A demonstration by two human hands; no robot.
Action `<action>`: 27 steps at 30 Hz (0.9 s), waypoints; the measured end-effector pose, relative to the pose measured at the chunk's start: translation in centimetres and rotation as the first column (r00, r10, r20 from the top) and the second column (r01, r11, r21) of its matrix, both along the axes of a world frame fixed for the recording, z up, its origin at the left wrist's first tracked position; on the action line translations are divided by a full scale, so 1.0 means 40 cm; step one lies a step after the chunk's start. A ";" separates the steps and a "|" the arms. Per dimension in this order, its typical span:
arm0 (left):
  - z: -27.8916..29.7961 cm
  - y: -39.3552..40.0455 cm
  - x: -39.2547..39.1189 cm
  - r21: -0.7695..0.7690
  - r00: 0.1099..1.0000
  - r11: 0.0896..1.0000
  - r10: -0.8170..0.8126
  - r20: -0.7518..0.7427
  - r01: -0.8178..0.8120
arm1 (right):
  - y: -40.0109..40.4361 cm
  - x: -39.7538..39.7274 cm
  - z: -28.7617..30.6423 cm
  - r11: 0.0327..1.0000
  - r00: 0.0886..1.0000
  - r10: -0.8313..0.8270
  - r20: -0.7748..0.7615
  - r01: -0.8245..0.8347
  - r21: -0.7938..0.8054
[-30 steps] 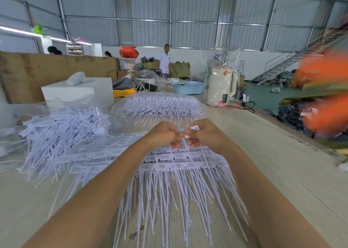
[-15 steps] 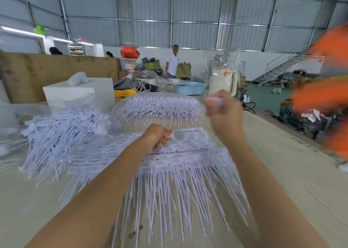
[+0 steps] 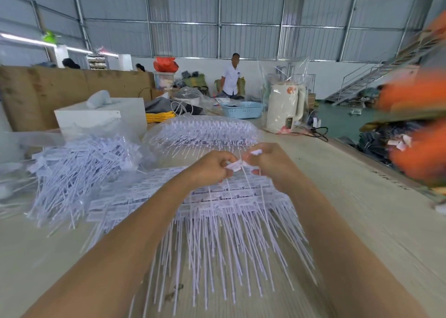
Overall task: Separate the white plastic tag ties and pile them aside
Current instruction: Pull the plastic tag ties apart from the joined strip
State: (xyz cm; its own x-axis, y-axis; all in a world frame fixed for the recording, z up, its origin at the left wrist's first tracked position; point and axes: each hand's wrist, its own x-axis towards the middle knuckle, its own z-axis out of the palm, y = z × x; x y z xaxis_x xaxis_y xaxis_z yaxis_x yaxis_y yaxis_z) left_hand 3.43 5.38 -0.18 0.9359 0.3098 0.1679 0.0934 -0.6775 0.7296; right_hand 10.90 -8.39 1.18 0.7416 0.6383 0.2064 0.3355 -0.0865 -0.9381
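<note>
A wide sheet of joined white plastic tag ties (image 3: pixel 217 221) lies on the table in front of me, tails pointing toward me. My left hand (image 3: pixel 212 168) and my right hand (image 3: pixel 268 163) meet above its far edge. Both pinch tag heads of ties (image 3: pixel 235 166) there, fingers curled. My right hand also holds a tie head (image 3: pixel 256 152) between thumb and finger, with thin tails hanging below it. A loose heap of separated ties (image 3: pixel 77 168) lies to the left.
A clear bag full of ties (image 3: pixel 205 132) lies beyond my hands. A white box (image 3: pixel 101 117), a blue basket (image 3: pixel 242 110) and a wrapped white kettle (image 3: pixel 284 108) stand further back. The table edge runs along the right. A person stands in the background.
My right hand, raised up and to the right half a second ago, has come back down to meet my left hand at the sheet's far edge.
</note>
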 end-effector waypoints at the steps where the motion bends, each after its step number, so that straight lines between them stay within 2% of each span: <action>1: 0.000 -0.002 -0.001 0.025 1.000 1.000 -0.007 0.026 0.006 | 0.011 -0.004 -0.013 1.000 0.999 0.022 -0.025 -0.023 -0.019; 3: -0.001 -0.003 -0.001 0.081 0.998 0.997 -0.021 0.066 0.016 | 0.028 -0.007 -0.033 0.995 0.987 0.100 -0.122 -0.101 0.002; 5: -0.003 -0.001 -0.002 0.092 0.996 0.996 -0.019 0.083 0.011 | 0.037 -0.007 -0.044 0.993 0.984 0.114 -0.134 -0.110 0.031; 8: -0.004 0.011 -0.016 -0.016 0.998 0.999 0.034 0.054 -0.033 | 0.036 -0.003 -0.044 0.997 0.998 0.058 -0.013 -0.057 0.055; 11: 0.002 0.025 -0.035 0.053 0.996 0.996 0.068 -0.056 -0.065 | 0.030 -0.002 -0.039 0.994 0.997 0.032 0.065 -0.039 0.105; 14: 0.002 0.026 -0.047 -0.054 0.999 0.998 0.027 -0.020 -0.028 | 0.032 -0.008 -0.043 0.993 0.992 0.068 0.108 -0.078 0.093; 19: 0.005 0.018 -0.040 -0.109 0.993 0.988 0.116 0.031 -0.112 | 0.023 -0.003 -0.043 0.993 0.979 0.119 0.165 -0.118 -0.011; 22: 0.003 0.011 -0.031 -0.145 0.985 0.977 0.166 0.048 -0.157 | 0.026 -0.010 -0.047 0.998 0.968 0.061 0.243 -0.052 -0.043; 27: 0.024 -0.003 -0.021 -0.226 0.972 0.948 0.233 0.018 -0.223 | 0.043 -0.028 -0.058 0.995 0.898 -0.096 0.429 0.082 0.052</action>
